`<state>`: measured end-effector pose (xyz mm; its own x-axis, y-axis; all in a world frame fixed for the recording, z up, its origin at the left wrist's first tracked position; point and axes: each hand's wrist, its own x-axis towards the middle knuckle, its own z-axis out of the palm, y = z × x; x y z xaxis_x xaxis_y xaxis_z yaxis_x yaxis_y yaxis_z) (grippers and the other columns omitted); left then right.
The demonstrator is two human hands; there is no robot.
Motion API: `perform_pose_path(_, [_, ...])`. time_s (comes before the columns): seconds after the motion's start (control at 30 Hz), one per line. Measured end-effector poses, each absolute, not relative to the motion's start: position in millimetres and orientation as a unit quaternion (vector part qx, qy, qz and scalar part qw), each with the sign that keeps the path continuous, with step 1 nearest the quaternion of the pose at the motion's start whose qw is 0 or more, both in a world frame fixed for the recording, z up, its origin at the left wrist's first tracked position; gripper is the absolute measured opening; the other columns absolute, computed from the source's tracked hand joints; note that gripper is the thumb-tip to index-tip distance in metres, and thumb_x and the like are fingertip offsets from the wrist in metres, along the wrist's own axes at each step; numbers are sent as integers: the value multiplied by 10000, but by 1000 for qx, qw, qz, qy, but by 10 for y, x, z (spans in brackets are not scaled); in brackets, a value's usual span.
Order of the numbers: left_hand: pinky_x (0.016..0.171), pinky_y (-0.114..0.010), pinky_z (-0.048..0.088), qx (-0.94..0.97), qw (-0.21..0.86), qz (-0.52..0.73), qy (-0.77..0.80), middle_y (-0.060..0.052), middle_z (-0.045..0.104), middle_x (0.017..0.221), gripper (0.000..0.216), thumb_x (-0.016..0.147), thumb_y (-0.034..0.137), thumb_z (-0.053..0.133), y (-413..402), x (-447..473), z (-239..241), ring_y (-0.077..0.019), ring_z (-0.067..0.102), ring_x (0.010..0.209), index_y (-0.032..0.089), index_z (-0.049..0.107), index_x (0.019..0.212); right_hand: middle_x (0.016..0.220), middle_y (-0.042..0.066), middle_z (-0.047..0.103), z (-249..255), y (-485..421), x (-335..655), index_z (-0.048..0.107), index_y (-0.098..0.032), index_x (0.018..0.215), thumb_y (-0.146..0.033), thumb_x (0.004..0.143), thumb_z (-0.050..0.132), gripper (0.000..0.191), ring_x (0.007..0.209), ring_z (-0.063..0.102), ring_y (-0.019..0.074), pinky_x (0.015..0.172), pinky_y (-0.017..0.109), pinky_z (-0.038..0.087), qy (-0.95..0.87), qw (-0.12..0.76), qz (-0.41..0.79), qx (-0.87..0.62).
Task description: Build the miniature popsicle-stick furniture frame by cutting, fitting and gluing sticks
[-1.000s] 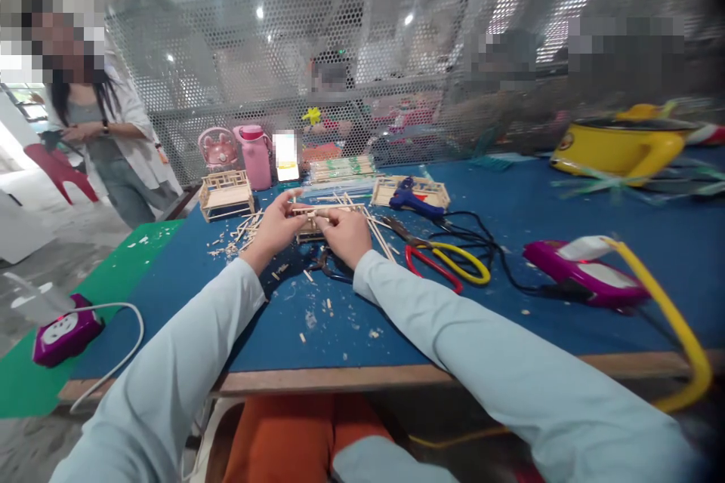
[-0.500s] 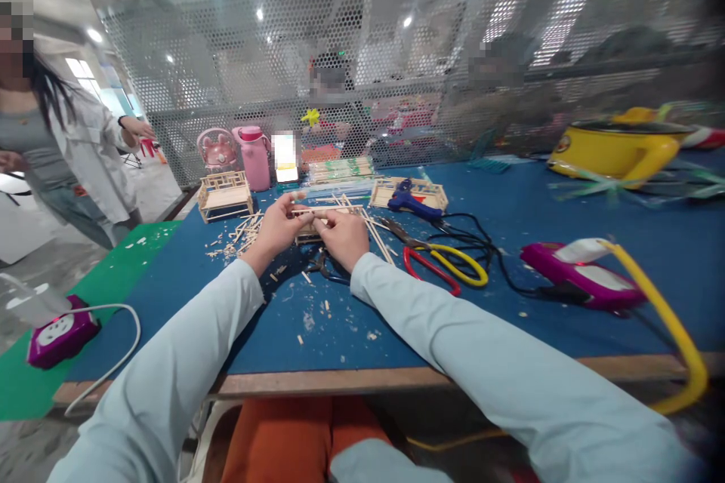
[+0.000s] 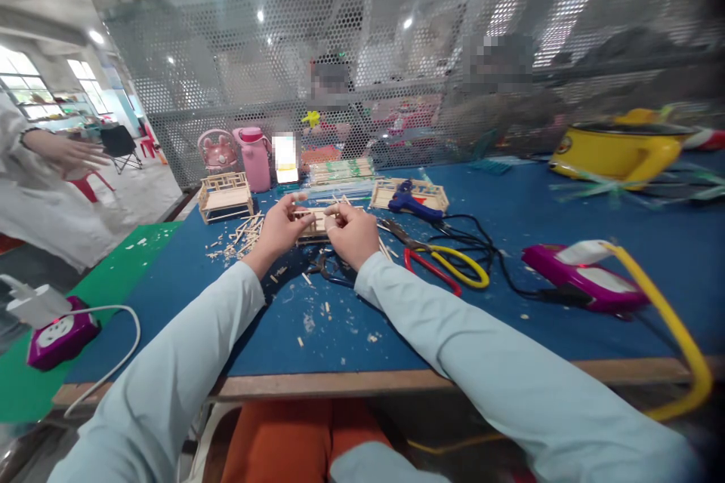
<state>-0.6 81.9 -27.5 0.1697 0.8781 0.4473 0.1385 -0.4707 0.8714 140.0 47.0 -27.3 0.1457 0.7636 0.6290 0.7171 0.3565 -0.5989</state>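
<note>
My left hand (image 3: 279,229) and my right hand (image 3: 353,234) meet over the blue table (image 3: 510,317), both pinched on a small wooden stick frame (image 3: 315,224) held just above the tabletop. The left fingers grip its left end, the right fingers its right end. Loose sticks and offcuts (image 3: 238,238) lie scattered to the left of my left hand. Dark pliers (image 3: 324,267) lie under my right wrist.
Red and yellow-handled cutters (image 3: 447,263), a blue glue gun (image 3: 412,201) with black cord, finished stick models (image 3: 225,195), a pink bottle (image 3: 257,156), a purple device (image 3: 586,275) and a yellow pot (image 3: 617,149) sit on the table. A purple power strip (image 3: 60,337) lies on green mat. A person's sleeve (image 3: 50,196) is at left.
My right hand has shifted slightly right and up along the frame. The person at left has walked closer and mostly out of view.
</note>
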Motion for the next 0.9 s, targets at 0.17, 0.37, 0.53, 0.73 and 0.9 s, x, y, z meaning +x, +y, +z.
perform_pose_path(0.17, [629,-221,445,684,348,521,374,-23,618,780,438,667,215,668,784,-8,-252,-120,587,686,140,525,1075,579,4,602,-271,478,1407,672,-195,774,-223,684,485,210,561,529,145,586,244,413,-647,512,20,-564])
perform_pose_path(0.37, [613,-211,432,691,343,509,381,-15,602,747,460,670,204,662,771,-19,-228,-110,564,659,130,513,1099,570,9,627,-289,473,1411,714,-191,828,-245,707,494,257,548,544,146,573,249,412,-663,488,31,-566])
perform_pose_path(0.53, [659,-238,454,686,356,514,372,-32,621,777,494,641,246,700,792,-20,-245,-131,587,697,132,519,1087,736,21,703,-295,476,1414,703,-218,932,-248,756,482,284,665,611,158,649,253,443,-696,471,-25,-542])
perform_pose_path(0.73, [668,-228,465,690,368,518,347,-33,621,792,479,649,189,679,854,-32,-296,-126,592,720,135,510,1094,978,44,704,-283,490,1435,700,-217,963,-219,809,454,290,904,625,181,778,272,446,-773,401,-80,-486])
perform_pose_path(0.9, [671,-227,471,691,356,520,354,-34,626,813,452,656,176,671,847,-28,-288,-123,594,726,145,516,1079,988,42,699,-312,493,1444,686,-217,990,-215,809,460,289,905,622,182,787,282,457,-775,406,-85,-477])
